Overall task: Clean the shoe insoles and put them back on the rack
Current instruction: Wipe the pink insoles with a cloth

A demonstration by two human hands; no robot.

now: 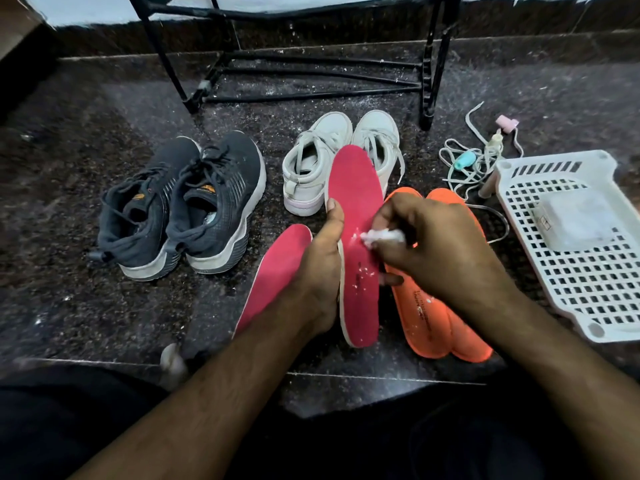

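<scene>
Pink insole point(355, 188) — left hand point(320, 268) grips; print illegible

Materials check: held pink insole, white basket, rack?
Held pink insole: likely foam under matte fabric; pale edge layer shows, bends slightly in the left hand. White basket: moulded plastic, perforated grid, slight sheen. Rack: probably black-painted metal tubing, dusty.

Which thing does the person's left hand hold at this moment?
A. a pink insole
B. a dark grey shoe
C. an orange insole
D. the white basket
A: the left hand grips the edge of the raised pink insole, while the right hand presses a white wad on it.
</scene>
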